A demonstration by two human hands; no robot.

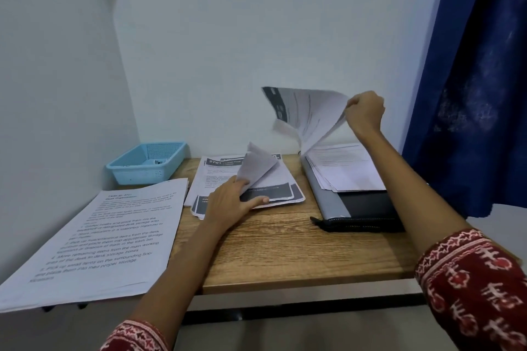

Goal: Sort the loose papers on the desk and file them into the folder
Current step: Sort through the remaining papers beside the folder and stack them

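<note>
— What are the hands doing?
— The right hand (pixel 366 111) is clenched on a sheaf of lifted pages (pixel 309 114), raised above the open folder (pixel 362 208) at the desk's right edge, where more filed sheets (pixel 345 168) lie. The left hand (pixel 232 202) rests on the middle stack (pixel 251 179), thumb stretched flat, fingers curling up one sheet (pixel 258 169).
— And around them?
— Another printed stack (pixel 105 239) overhangs the wooden desk (pixel 285 251) at left, a blue basket (pixel 148 162) behind it, a blue curtain (pixel 470 80) at right.
</note>
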